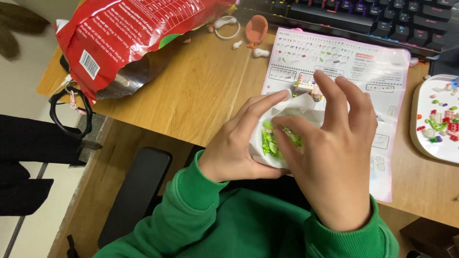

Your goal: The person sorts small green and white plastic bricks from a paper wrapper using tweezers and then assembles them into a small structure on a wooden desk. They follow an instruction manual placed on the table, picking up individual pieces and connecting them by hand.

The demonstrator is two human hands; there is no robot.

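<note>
Left hand (234,143), cupped from below and the left around a small white plastic bag (299,107), thumb along the near edge, fingers reaching up along the far side. Right hand (334,157), fingers spread and curled over the bag's mouth, thumb and forefinger pinched down into the opening among the bright green building pieces (271,143); whether a piece is actually gripped, cannot tell. Both wrists in green sleeves (239,224).

Bag held above the near edge of the wooden desk (201,91), over the left part of a printed instruction sheet (363,67). Mouth turned up towards the camera; long axis roughly from the lower left up to the upper right, crumpled white film bunched at the far end. Green pieces small, glossy, heaped in the lower left of the pouch, partly hidden by the right fingers.

Just past the bag, a small part-built pastel model (306,87) on the sheet. Further right, a white tray (420,138) with scattered coloured pieces. Further back, a dark keyboard (382,19) with lit keys, an orange piece (256,28), a white ring (225,29). Far left, a red snack bag (129,43) lying open-ended, a black loop (67,114) hanging off the desk edge.
</note>
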